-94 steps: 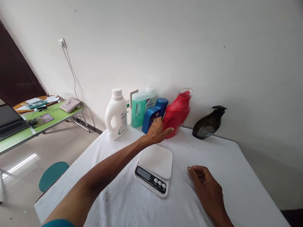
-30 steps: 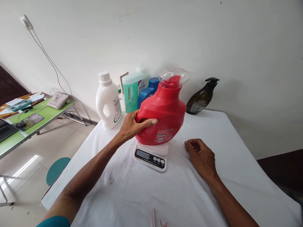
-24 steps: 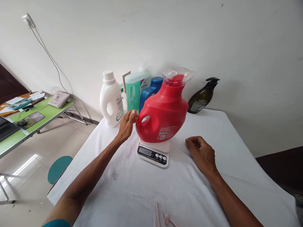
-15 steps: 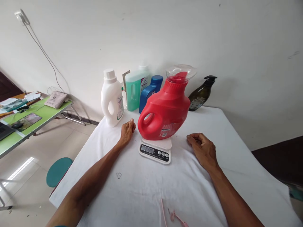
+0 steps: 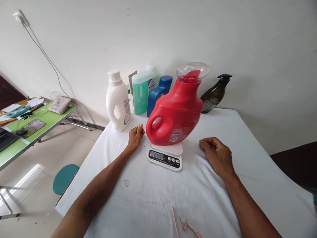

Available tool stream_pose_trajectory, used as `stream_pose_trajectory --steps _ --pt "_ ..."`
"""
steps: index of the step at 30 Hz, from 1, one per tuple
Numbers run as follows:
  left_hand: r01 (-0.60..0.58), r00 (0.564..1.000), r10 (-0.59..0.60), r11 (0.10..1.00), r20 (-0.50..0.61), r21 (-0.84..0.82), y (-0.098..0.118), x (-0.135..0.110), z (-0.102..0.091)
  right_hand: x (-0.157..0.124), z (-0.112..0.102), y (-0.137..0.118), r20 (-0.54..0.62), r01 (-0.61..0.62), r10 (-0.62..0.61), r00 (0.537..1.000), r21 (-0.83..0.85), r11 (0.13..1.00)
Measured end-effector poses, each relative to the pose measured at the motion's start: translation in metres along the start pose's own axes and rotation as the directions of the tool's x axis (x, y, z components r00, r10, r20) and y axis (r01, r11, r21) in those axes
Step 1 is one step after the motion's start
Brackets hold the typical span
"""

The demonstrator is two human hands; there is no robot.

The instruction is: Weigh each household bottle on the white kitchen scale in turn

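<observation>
White wall [image 5: 106, 36] backs a table spread with white cloth [image 5: 119, 208]. Off to the left stand a green table [image 5: 11, 148] and, nearer, a teal stool [image 5: 64, 178].

Biggest on the cloth is the red jug [image 5: 177, 110], with a clear cap [image 5: 182, 70] around its spout. It sits on the scale, its handle toward the left hand. By the wall to the left are a white bottle [image 5: 121, 89], a green bottle [image 5: 140, 99] and a blue bottle [image 5: 153, 102], the last partly behind the jug; to the right is a dark pump bottle [image 5: 215, 96].

The left hand [image 5: 135, 136], which gripped the jug's handle a second ago, now rests just beside it, fingers loosely curled and holding nothing. The right hand [image 5: 219, 153] lies on the cloth past the scale, half-curled around nothing visible, much where it was.

The scale [image 5: 176, 149] thus seems to bear the whole jug unaided. Its display [image 5: 157, 155], faint at first, now shows clearer digits, perhaps 2145, so the reading looks nearly settled.

Smallest, at the near edge, are a pink stick [image 5: 174, 222] and a pink scrap [image 5: 185, 225].
</observation>
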State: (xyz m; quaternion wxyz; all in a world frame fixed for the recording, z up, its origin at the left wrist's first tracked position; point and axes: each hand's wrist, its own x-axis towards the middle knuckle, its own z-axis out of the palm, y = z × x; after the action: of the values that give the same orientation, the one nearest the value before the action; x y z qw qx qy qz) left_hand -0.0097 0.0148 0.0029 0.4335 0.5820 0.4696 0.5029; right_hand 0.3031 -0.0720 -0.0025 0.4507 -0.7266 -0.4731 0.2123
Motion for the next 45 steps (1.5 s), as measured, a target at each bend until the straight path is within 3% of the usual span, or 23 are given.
stream_pose_trajectory --steps 21,37,41,45 --pt "-0.012 1.0 0.011 0.998 0.012 0.066 -0.004 0.003 0.001 0.001 -0.001 -0.001 -0.008 0.013 -0.013 1.0 -0.014 1.0" --pt "0.005 1.0 -0.005 1.0 0.004 0.007 -0.001 0.002 0.0 0.0 -0.001 -0.003 -0.008 -0.024 0.025 1.0 0.045 0.999" --pt "0.038 0.998 -0.041 0.997 -0.05 -0.063 0.009 0.0 0.0 0.002 -0.004 -0.008 0.017 -0.05 0.048 0.999 0.13 0.99" --pt "-0.096 0.994 0.093 0.994 -0.061 -0.053 0.034 -0.007 0.001 0.0 -0.017 -0.029 -0.009 -0.047 0.049 0.999 0.158 0.986"
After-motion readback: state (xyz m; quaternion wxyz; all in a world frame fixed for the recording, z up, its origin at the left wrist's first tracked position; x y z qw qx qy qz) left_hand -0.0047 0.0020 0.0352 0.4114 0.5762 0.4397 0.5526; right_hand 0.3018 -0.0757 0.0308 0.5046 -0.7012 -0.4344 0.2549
